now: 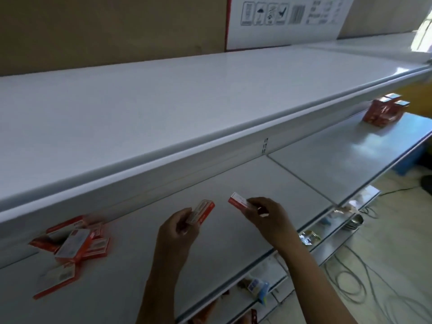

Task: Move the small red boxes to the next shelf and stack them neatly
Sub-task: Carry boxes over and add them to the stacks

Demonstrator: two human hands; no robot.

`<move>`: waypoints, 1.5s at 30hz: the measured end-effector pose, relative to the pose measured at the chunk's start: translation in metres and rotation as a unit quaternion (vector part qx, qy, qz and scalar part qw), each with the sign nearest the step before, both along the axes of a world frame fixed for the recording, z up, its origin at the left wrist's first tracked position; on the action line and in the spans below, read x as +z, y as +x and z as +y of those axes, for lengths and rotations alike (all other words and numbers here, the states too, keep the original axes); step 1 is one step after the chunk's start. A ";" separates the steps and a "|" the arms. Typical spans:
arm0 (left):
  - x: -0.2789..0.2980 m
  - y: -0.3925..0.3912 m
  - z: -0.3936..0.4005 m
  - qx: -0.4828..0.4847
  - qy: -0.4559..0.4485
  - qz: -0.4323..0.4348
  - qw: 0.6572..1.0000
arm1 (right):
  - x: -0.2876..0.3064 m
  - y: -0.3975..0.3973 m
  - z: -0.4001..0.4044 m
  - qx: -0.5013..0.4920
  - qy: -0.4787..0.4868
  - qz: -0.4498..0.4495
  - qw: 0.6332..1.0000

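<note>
A small red-and-white cardboard box (201,211), flat and oblong, is pinched between the curled fingers and thumb of the left hand (176,232). A second box (240,204) of the same kind is gripped by the right hand (268,218), its fingers curled over the box's near end. Both boxes are held above the middle shelf (222,242), a smooth white panel with a slight sheen.

At the left end of this shelf a loose heap of boxes (74,249) is seen, tumbled at odd angles, with one box (57,280) lying flat nearer the shelf's front edge. On the next shelf panel (346,155), to the right of a thin seam, a neat stack of boxes (383,113) stands at the far end, partly hidden under the upper shelf's rim.

Above the middle shelf a broad white top shelf (163,94) juts out, overhanging the back of the middle shelf. Behind it brown cardboard (105,24) and a white printed carton (287,19) are stood. Below the middle shelf, packets (257,286) and floor cables (364,277) are seen.
</note>
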State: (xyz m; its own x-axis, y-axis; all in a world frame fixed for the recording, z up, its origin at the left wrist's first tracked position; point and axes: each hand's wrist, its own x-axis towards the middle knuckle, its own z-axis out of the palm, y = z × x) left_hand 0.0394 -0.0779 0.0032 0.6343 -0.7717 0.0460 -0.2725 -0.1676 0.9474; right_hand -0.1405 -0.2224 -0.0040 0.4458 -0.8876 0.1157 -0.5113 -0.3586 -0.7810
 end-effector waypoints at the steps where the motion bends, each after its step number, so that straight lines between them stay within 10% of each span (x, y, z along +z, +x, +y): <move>1: 0.002 -0.008 -0.008 -0.013 -0.001 0.007 1.000 | 0.002 -0.009 -0.005 -0.007 -0.005 -0.005 1.000; 27: 0.027 -0.339 -0.343 -0.122 -0.042 0.031 0.991 | 0.055 -0.385 -0.258 -0.136 -0.041 -0.025 0.990; 45: 0.046 -0.410 -0.631 -0.177 -0.128 0.042 0.975 | 0.058 -0.466 -0.502 -0.212 -0.045 -0.016 0.976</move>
State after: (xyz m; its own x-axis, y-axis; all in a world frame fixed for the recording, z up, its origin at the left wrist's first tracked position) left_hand -0.3702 -0.7092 0.0492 0.3396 -0.9132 0.2251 -0.1903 0.1677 0.9673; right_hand -0.6064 -0.7243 0.0537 0.0348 -0.9773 0.2091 -0.6054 -0.1871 -0.7736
